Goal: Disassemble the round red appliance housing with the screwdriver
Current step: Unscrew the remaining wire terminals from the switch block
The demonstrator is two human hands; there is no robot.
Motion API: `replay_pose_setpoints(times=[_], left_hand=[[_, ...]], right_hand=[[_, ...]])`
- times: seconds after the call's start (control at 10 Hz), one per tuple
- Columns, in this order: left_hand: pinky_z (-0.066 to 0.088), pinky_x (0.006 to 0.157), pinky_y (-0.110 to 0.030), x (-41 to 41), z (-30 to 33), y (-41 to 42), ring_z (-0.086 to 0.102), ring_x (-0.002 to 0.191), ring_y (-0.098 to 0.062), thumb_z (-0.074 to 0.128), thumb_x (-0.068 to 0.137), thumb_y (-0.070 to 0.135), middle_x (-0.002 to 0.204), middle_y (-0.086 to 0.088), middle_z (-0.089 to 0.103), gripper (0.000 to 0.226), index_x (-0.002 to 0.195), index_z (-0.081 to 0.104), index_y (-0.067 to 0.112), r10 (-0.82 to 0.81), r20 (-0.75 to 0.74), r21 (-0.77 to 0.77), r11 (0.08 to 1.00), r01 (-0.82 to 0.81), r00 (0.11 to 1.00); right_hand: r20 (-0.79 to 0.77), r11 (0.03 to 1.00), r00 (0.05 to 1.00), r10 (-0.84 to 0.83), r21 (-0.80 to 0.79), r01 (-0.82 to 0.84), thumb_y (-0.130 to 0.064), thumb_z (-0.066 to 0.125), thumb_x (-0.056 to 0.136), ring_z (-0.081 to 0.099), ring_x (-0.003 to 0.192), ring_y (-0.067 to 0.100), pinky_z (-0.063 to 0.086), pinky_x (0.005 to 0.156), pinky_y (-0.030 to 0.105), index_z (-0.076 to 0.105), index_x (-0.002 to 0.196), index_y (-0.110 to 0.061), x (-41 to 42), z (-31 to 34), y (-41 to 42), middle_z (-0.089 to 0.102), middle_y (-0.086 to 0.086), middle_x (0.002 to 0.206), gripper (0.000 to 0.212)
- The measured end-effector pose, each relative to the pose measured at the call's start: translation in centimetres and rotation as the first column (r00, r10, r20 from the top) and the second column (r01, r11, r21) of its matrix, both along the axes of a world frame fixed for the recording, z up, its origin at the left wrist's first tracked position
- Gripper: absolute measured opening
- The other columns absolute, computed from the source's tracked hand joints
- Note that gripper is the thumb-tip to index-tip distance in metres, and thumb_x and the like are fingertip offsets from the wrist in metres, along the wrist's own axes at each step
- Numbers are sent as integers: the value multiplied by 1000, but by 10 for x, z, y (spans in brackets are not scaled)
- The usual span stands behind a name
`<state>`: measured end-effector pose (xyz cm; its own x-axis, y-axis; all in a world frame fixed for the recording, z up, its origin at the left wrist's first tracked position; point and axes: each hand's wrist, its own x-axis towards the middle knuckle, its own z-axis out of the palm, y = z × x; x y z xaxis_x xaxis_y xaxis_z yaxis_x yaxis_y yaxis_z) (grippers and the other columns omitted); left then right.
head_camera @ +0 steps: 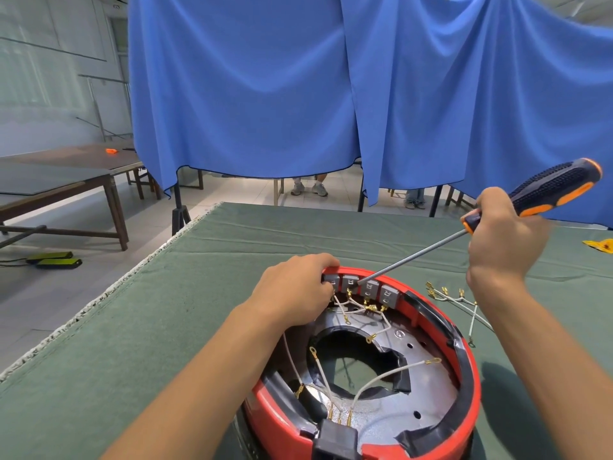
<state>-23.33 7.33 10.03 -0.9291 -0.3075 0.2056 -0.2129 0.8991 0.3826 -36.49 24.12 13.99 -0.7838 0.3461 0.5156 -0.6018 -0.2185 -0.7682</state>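
The round red housing [471, 386] lies open on the green cloth, showing a silver metal plate, black tape and loose white wires with brass terminals. A row of grey switch blocks [368, 288] sits inside its far rim. My left hand [298, 287] grips that far rim beside the leftmost block. My right hand [504, 237] holds the black-and-orange screwdriver [550, 190] by the lower handle. Its long shaft slants down to the left, and the tip rests between the second and third grey blocks.
A loose bundle of white wires [461, 297] lies on the cloth right of the housing, a yellow scrap [600, 244] further right. The table's left edge [109, 290] drops to the floor. Blue curtains [265, 88] hang behind; a person's feet show beneath. Brown tables [66, 174] stand left.
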Motion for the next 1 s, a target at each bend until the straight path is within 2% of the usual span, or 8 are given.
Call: replay_pose_setpoints(times=[0.2, 0.3, 0.5, 0.6, 0.7, 0.8, 1.0], left_hand=[[41, 93, -36, -1, 0, -1, 50, 119, -19, 45, 92, 25, 133, 8, 54, 43, 132, 45, 37, 4, 4, -3, 1000, -4, 1000], [40, 93, -35, 0, 0, 0, 50, 120, -18, 44, 91, 24, 134, 9, 54, 43, 133, 45, 36, -3, -2, 1, 1000, 3, 1000], [40, 94, -35, 1, -1, -1, 50, 120, -18, 45, 92, 24, 134, 9, 53, 43, 133, 45, 36, -4, -3, 1, 1000, 4, 1000], [40, 93, -35, 0, -1, 0, 50, 120, -17, 45, 91, 25, 134, 9, 53, 43, 133, 45, 36, -1, 0, 5, 1000, 1, 1000], [40, 92, -36, -1, -1, 0, 50, 119, -17, 45, 91, 25, 133, 8, 54, 43, 133, 44, 36, -5, -1, 7, 1000, 5, 1000], [40, 93, -36, 0, -1, -1, 50, 119, -18, 45, 91, 25, 133, 8, 54, 43, 133, 45, 37, 0, 0, 3, 1000, 0, 1000], [41, 93, -36, 0, 0, 0, 50, 119, -18, 45, 91, 25, 133, 8, 54, 43, 133, 45, 37, -2, 2, 0, 1000, 2, 1000]], right_hand=[[-36, 1000, 999, 16, 18, -15, -14, 52, 70, 40, 37, 5, 36, 42, 15, 44, 61, -7, 6, 2, -2, 42, -11, 37, 14], [1, 998, 1000, 12, 63, -12, -17, 52, 68, 40, 35, 4, 34, 40, 12, 45, 57, -9, 3, 4, 0, 43, -11, 36, 15], [169, 992, 985, 30, 115, -50, -25, 53, 66, 43, 35, 3, 36, 45, 22, 42, 54, -18, -4, -11, -5, 46, -13, 35, 18], [176, 994, 984, 32, 96, -50, -26, 54, 65, 40, 35, 4, 31, 44, 23, 46, 48, -21, -6, -9, -3, 46, -11, 36, 20], [139, 999, 990, 20, 28, -24, -26, 54, 65, 38, 35, 7, 29, 40, 19, 46, 53, -17, -9, -2, 3, 46, -10, 37, 17], [106, 1000, 994, 2, 13, -4, -25, 54, 66, 38, 34, 7, 30, 38, 15, 50, 66, -6, -7, -1, 2, 47, -9, 37, 19], [38, 1000, 999, 4, 25, -4, -18, 52, 68, 40, 37, 4, 33, 39, 14, 44, 59, -8, -1, -2, 1, 46, -11, 37, 16]])
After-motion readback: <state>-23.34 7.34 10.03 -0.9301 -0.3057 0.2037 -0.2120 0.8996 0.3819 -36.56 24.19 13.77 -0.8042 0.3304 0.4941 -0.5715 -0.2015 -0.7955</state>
